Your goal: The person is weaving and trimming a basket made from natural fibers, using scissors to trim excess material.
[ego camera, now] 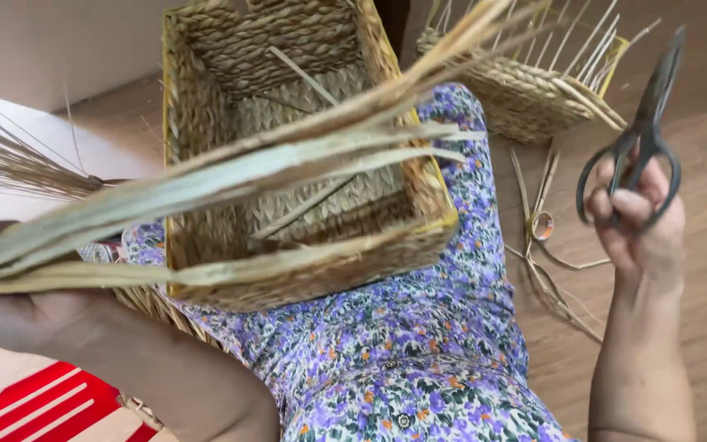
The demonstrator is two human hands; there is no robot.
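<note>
My left hand (18, 315) at the lower left grips a bundle of long dried reed strands (231, 176) that fan out to the upper right across a square woven basket (198, 123). The basket rests tilted on my lap, which is covered by purple floral fabric (386, 344). My right hand (640, 221) is raised at the right, fingers through the loops of dark metal scissors (644, 123) whose closed blades point up.
A second, unfinished woven basket (525, 98) with loose upright strands sits on the wooden floor behind. Reed scraps and a small tape roll (543, 225) lie on the floor. A red and white mat (34, 401) is at the lower left.
</note>
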